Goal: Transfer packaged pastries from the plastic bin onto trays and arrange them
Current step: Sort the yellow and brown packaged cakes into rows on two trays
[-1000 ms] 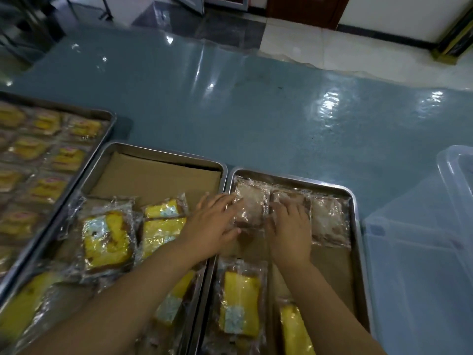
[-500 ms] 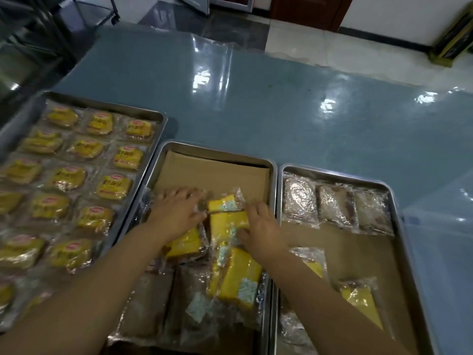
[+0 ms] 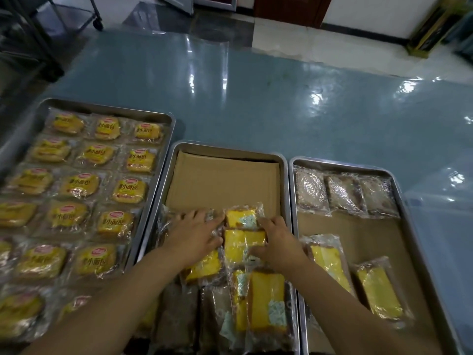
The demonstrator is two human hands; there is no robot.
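Observation:
Three metal trays lie side by side on a blue table. The middle tray (image 3: 284, 175), lined with brown paper, holds several wrapped yellow cake slices (image 3: 243, 243) in its near half. My left hand (image 3: 194, 237) rests flat, fingers spread, on packages at the left of that pile. My right hand (image 3: 279, 242) touches the right edge of two yellow packages, with its fingers lying over them. The right tray (image 3: 404, 201) has three brown wrapped pastries (image 3: 343, 194) in a row at the far end and two yellow ones (image 3: 378, 293) nearer me. The clear plastic bin (image 3: 453, 226) stands at the far right.
The left tray (image 3: 107, 108) is filled with rows of small wrapped yellow buns (image 3: 128, 188). Beyond the trays the glossy blue table surface (image 3: 256, 93) stretches to its far edge. A wheeled metal rack (image 3: 97, 21) stands on the floor at the top left.
Both hands left the brown pastries in the right tray and moved left onto the yellow packages in the middle tray. My view swung left, showing more of the left tray.

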